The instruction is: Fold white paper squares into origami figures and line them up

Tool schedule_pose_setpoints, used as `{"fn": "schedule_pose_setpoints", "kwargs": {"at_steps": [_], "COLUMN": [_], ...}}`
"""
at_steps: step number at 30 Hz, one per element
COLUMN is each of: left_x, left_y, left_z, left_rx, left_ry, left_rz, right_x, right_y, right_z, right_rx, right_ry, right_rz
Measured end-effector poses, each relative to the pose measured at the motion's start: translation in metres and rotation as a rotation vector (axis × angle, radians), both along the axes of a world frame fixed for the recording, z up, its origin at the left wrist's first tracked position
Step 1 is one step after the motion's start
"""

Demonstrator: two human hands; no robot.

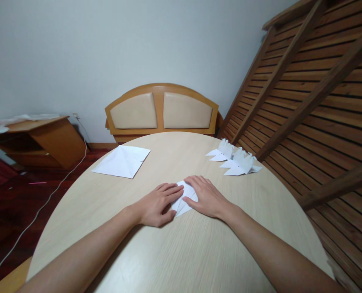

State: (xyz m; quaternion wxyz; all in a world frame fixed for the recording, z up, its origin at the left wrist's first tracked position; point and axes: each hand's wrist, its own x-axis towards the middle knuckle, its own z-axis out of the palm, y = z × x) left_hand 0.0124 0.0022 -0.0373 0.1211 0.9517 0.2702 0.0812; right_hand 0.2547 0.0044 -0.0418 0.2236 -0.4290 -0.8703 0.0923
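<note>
Rd table (156, 262), pale woodgrain, near edge cut off. Folded paper (182, 206) on it, betw. L hand (159, 204) & R hand (209, 198), both laid flat on it; L fingers slightly apart, R fingers nearly tog., thumbs out. Beyond paper: headboard (134, 112), wall (168, 40). Far L of paper: creased sheet (122, 162). Far R: paper figures (242, 163), overlapping, count unclear. Hands hide paper's sides; folds hard to read.

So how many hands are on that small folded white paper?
2: the left hand over the left side of the folded paper, and the right hand over its right side.
</note>
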Motion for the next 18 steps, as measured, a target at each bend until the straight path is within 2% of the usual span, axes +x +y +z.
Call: {"fn": "schedule_pose_setpoints", "kwargs": {"at_steps": [11, 18], "left_x": [0.000, 0.002], "left_y": [0.000, 0.000], "left_z": [0.004, 0.001], "left_rx": [-0.017, -0.005], "left_ry": [-0.013, -0.046], "left_rz": [-0.025, 0.000], "right_x": [-0.012, -0.018], "right_y": [-0.008, -0.016], "right_z": [-0.005, -0.006], "right_rx": [-0.027, -0.109], "right_ry": [-0.053, -0.104], "right_rz": [-0.008, -0.030]}}
